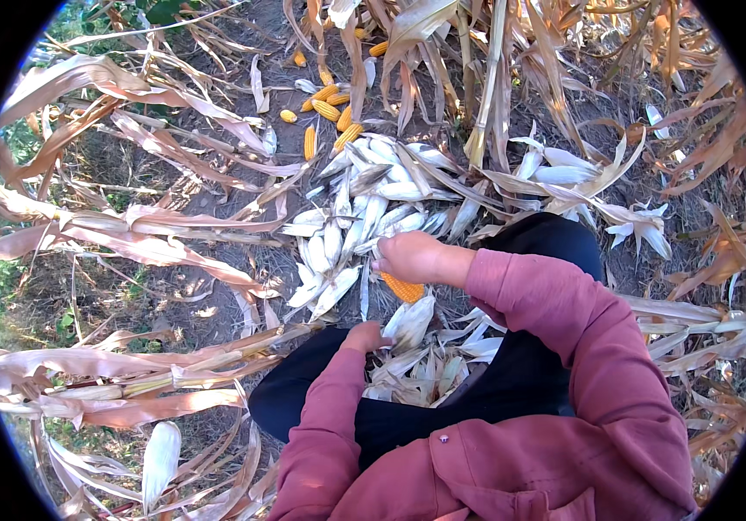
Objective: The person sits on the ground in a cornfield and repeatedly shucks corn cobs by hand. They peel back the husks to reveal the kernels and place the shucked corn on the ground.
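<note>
A partly husked ear of corn (403,288) shows orange kernels in front of me. My right hand (406,258) is closed around its upper end, and a narrow pale strip of husk (364,290) hangs beside the fingers. Loose pale husk (412,323) spreads at the ear's lower end. My left hand (366,337) is at the left edge of this husk, thumb toward it; its fingers are partly hidden, so its grip is unclear. Just beyond my hands lies a heap of unhusked corn ears (373,195) in whitish husks.
Several bare orange corn cobs (327,109) lie on the soil past the heap. Dry corn stalks (477,130) stand at the far side. Stripped husks (421,378) lie between my bent legs (516,371). Fallen stalks and leaves (151,221) cover the left; one husked-up ear (160,459) lies lower left.
</note>
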`<state>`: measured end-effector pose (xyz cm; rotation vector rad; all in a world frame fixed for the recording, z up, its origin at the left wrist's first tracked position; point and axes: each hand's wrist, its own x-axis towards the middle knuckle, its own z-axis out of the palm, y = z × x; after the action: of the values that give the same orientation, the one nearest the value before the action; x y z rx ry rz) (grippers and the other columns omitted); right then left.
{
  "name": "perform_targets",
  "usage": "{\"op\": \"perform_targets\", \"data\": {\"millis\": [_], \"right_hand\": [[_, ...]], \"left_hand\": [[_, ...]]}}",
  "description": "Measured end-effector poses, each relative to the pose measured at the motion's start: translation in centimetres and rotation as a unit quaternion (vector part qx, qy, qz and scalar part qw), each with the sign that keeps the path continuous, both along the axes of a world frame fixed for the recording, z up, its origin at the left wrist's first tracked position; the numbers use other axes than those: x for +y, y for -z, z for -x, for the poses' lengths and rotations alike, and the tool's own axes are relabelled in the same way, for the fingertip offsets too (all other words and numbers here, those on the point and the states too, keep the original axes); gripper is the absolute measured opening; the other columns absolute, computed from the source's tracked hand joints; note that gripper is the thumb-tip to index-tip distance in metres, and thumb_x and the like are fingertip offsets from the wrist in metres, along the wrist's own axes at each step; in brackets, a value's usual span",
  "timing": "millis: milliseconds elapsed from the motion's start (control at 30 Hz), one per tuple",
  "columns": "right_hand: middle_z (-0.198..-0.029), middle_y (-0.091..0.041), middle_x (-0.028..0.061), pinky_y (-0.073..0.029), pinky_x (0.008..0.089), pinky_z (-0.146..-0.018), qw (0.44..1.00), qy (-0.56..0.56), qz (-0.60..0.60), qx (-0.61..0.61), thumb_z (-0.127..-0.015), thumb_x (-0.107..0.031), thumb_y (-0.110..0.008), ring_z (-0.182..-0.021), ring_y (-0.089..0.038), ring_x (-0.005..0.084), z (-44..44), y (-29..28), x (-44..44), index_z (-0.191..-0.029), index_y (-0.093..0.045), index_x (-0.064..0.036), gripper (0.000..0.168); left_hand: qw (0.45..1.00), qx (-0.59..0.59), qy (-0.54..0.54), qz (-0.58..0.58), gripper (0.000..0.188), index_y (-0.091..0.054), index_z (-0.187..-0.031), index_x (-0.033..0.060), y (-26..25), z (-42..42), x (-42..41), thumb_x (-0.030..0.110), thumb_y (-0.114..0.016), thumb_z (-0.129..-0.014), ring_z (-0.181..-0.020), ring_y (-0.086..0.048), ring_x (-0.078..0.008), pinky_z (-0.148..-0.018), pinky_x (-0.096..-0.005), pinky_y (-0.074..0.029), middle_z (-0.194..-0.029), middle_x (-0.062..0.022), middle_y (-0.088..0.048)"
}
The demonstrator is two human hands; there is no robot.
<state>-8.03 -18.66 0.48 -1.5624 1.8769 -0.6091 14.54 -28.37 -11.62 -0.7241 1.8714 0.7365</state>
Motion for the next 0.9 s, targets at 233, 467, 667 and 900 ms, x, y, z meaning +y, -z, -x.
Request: {"op": "perform_targets", "data": {"millis": [233, 467, 667, 900], "right_hand": [[-0.084, -0.063, 0.0235, -0.049, 0.0419, -0.075, 0.998, 0.015, -0.059, 0.013, -0.085, -0.032, -0.053, -0.082, -0.062, 0.0373, -1.1, 1.9, 0.3, -0.093, -0.056, 0.003, 0.036], [-0.099, -0.058, 0.0199, -0.049, 0.0431, -0.075, 0.994, 0.067, -0.043, 0.074, -0.083, -0.029, -0.057, -0.085, -0.062, 0.036, -0.6, 2.2, 0.2, -0.101, -0.053, 0.002, 0.035], [-0.101, -0.057, 0.0193, -0.049, 0.0434, -0.077, 0.996, 0.045, -0.042, 0.063, -0.082, -0.028, -0.058, -0.09, -0.06, 0.035, -0.5, 1.9, 0.5, -0.101, -0.053, 0.001, 0.035], [-0.097, -0.059, 0.0185, -0.049, 0.043, -0.077, 0.996, 0.012, -0.056, 0.067, -0.082, -0.028, -0.058, -0.088, -0.06, 0.0347, -1.3, 2.1, -0.2, -0.099, -0.055, -0.001, 0.032]], "left_hand": [[0.548, 0.313, -0.649, -0.424, 0.07, -0.049, -0.117, 0.0122, -3.4, 7.4, 6.4, 0.07, -0.033, -0.082, -0.088, -0.061, -0.0211, -0.071, -0.0328, -0.05, -0.098, -0.0055, -0.06], [0.582, 0.198, -0.698, -0.368, 0.062, -0.052, -0.106, 0.0162, 4.8, 6.6, 4.0, 0.07, -0.029, -0.084, -0.071, -0.056, -0.0192, -0.06, -0.0318, -0.048, -0.085, -0.0047, -0.058], [0.504, 0.42, -0.664, -0.358, 0.08, -0.031, -0.131, 0.001, -4.5, 15.3, -12.8, 0.067, -0.03, -0.085, -0.116, -0.045, -0.0379, -0.096, -0.0517, -0.039, -0.127, -0.0175, -0.042], [0.58, 0.485, -0.637, -0.153, 0.051, -0.04, -0.124, -0.0007, -6.6, 15.7, -13.5, 0.04, -0.044, -0.094, -0.097, -0.057, -0.029, -0.081, -0.0402, -0.047, -0.117, -0.0173, -0.052]]}}
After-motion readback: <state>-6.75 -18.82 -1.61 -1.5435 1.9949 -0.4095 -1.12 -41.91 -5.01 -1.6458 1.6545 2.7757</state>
